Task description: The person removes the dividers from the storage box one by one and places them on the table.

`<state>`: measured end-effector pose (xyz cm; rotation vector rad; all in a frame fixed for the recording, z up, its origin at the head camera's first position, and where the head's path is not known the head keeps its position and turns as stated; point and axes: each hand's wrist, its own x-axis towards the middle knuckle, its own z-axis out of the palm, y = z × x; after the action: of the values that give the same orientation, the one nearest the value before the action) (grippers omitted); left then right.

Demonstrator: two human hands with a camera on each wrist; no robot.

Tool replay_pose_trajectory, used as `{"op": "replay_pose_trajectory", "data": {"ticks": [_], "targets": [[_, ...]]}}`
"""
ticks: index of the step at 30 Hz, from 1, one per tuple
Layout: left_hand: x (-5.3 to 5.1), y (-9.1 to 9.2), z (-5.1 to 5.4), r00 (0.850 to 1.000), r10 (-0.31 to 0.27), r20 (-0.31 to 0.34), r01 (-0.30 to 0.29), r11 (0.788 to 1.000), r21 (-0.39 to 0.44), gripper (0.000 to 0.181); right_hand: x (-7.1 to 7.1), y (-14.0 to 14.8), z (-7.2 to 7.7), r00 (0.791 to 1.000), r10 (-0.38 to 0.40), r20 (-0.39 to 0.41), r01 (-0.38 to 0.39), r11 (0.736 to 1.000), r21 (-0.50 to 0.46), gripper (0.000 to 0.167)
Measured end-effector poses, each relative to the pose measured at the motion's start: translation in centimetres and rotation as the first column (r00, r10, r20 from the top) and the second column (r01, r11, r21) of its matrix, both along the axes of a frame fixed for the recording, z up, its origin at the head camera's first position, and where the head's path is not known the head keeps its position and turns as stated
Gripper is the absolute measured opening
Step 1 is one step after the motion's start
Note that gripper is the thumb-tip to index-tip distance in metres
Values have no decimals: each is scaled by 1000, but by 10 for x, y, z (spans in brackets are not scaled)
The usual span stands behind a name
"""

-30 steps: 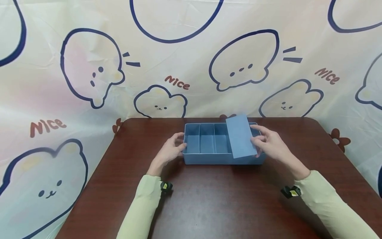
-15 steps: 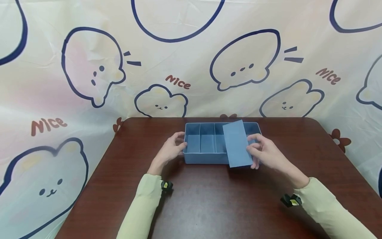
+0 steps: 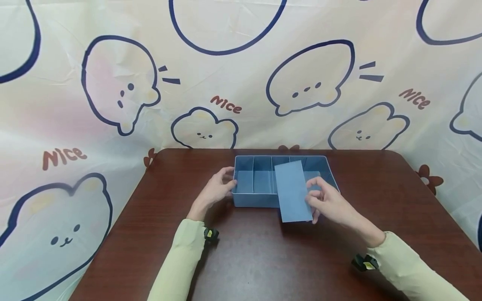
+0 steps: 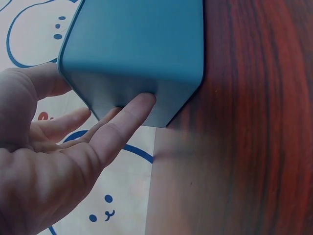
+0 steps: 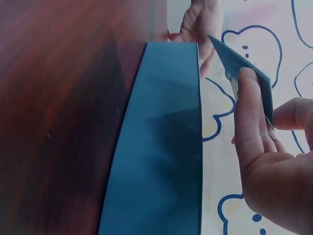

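Note:
A blue box (image 3: 256, 200) with upright dividers stands on the table. At its left end is my left hand (image 3: 214, 188), with the thumb at the rim and the fingers against the end wall. The left wrist view shows fingertips touching that end wall (image 4: 171, 95). My right hand (image 3: 331, 202) pinches a thin flat blue panel (image 3: 291, 192) by its right edge. The panel is tilted over the box's front side and hides part of the compartments. In the right wrist view, the panel (image 5: 239, 63) is raised apart from the box's long wall (image 5: 161, 122).
A dark brown wooden table (image 3: 241, 259) bears the box, near its far edge. Behind it hangs a pale cloth (image 3: 248, 75) printed with bear outlines. Each wrist carries a small black camera (image 3: 211, 235) at the sleeve's end.
My right hand has drawn the blue panel leftward and toward me, from over the right compartments to past the box's front edge. The left hand stays at the box's left end.

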<state>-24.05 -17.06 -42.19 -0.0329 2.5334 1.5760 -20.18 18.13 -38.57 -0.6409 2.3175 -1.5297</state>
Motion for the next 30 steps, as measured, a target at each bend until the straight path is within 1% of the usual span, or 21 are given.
{"op": "replay_pose_trajectory", "data": {"ticks": [5,11,20,27,30], "targets": [[1,0,0,1000,-5,0,5,1000,2,54,8,-3,-5,999,34,25,-33,999,-10,29],[1,0,1,1000,2,2,-2,1000,-2,53,17,-3,-13,998,55,26,-54,998,-30,28],[3,0,3,1000,-6,4,6,1000,2,55,24,-6,-23,995,103,16,-103,994,-24,26],[3,-1,3,1000,-17,1,17,1000,16,54,30,-12,-30,986,158,55,-154,985,-74,24],[2,-1,2,1000,-18,-1,18,1000,11,54,32,-16,-32,983,169,71,-164,984,-69,23]]}}
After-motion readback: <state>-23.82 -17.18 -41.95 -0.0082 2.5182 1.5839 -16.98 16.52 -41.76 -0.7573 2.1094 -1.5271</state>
